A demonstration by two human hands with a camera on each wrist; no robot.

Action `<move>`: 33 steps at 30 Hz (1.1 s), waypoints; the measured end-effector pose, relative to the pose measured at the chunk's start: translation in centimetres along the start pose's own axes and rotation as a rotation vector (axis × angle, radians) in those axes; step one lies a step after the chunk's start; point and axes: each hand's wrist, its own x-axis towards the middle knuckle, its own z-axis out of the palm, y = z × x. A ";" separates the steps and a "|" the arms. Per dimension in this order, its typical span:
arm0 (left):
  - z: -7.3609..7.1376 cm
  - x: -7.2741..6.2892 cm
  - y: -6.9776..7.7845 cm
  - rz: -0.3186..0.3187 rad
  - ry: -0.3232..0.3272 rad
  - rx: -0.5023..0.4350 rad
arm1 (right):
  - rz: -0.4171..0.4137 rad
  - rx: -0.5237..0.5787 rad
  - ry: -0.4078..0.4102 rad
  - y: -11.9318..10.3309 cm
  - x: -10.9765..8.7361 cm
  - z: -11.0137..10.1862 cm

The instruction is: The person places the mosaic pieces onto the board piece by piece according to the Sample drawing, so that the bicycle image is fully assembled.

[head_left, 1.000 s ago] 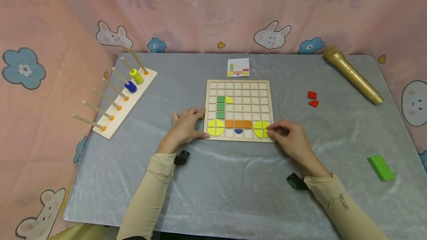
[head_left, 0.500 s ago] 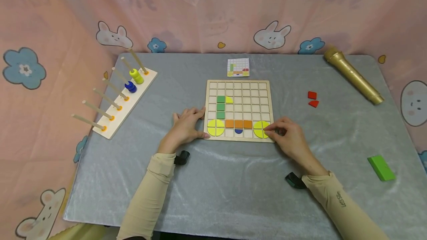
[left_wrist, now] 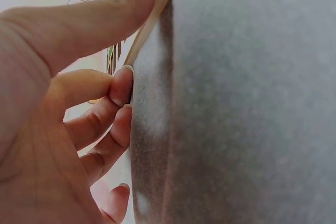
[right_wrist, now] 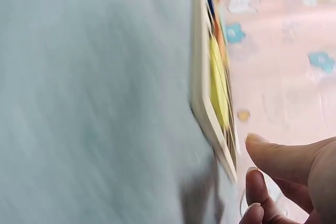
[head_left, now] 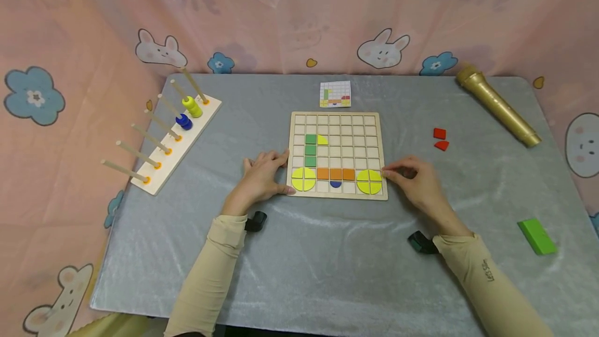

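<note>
A square-celled wooden grid board (head_left: 336, 197) lies on the table. Two yellow circles of quarter pieces fill its near corners, the right circle (head_left: 369, 181) complete in outline. Between them run orange squares (head_left: 335, 173) above a blue half-circle (head_left: 335, 184). A column of green squares (head_left: 310, 150) stands at the left, a yellow quarter piece (head_left: 322, 140) beside its top. My left hand (head_left: 260, 177) holds the board's near left corner, thumb on the front edge and fingertips at the side. At the right edge, my right hand (head_left: 414, 183) hovers with thumb and forefinger slightly apart, nothing between them.
A printed pattern card (head_left: 335, 94) lies behind the board. To the right are a red square (head_left: 439, 133), a red quarter piece (head_left: 441, 145), a gold microphone (head_left: 498, 108) and a green block (head_left: 537, 236). A pegged stacking rack (head_left: 178, 144) with blue and yellow rings stands left.
My right hand has let go of the yellow quarter piece in the right circle and drawn back rightward off the board. The left hand has stayed in place.
</note>
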 end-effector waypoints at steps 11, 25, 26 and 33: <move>0.0 -0.1 0.1 -0.004 -0.002 -0.003 | 0.126 0.005 0.116 3.2 2.9 -4.6; -0.1 0.0 0.0 -0.005 -0.001 -0.007 | 0.268 -0.040 0.150 6.1 6.5 -7.2; -0.1 0.0 0.0 -0.004 0.000 -0.007 | 0.279 -0.054 0.146 6.3 6.7 -7.3; -0.1 -0.1 0.0 0.005 0.003 -0.012 | 0.294 -0.135 0.106 6.9 7.6 -7.6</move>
